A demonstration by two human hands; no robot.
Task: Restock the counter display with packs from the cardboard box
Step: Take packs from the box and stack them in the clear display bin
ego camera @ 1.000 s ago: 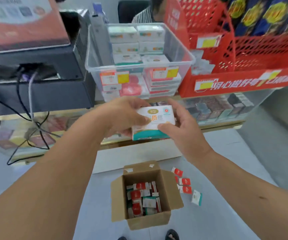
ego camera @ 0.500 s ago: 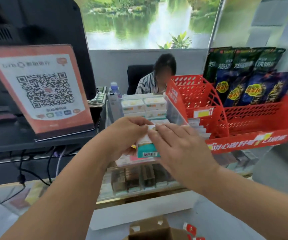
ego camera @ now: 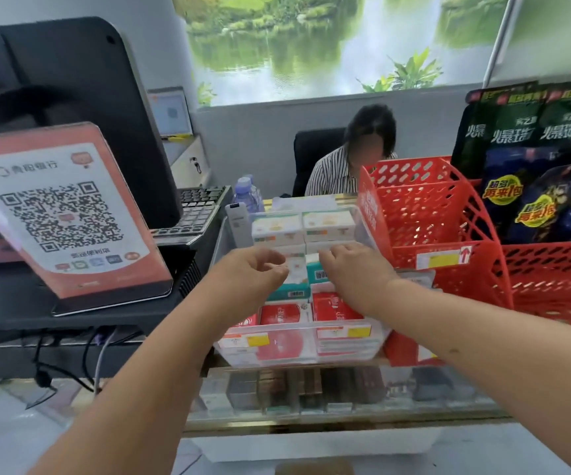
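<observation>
Display bin (ego camera: 287, 326), clear plastic, stands on the surface (ego camera: 414, 411). Right hand (ego camera: 349, 269) curls its fingers over the top of a teal-and-white pack (ego camera: 315, 273) inside the bin, at 12 o'clock of the red packs (ego camera: 280, 315). Left hand (ego camera: 253, 272) sits at the pack's 9 o'clock with its fingers curled; whether it grips cannot be told. Red basket (ego camera: 448, 214) is at the bin's 3 o'clock. Cardboard box (ego camera: 313, 468) edge shows at 6 o'clock.

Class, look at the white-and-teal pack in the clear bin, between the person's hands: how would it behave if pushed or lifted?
The white-and-teal pack has crisp square edges and flat faces, so it is probably a stiff carton, not floppy. Other packs sit close around it in the clear bin, so a nudge would likely not tip it.
</observation>
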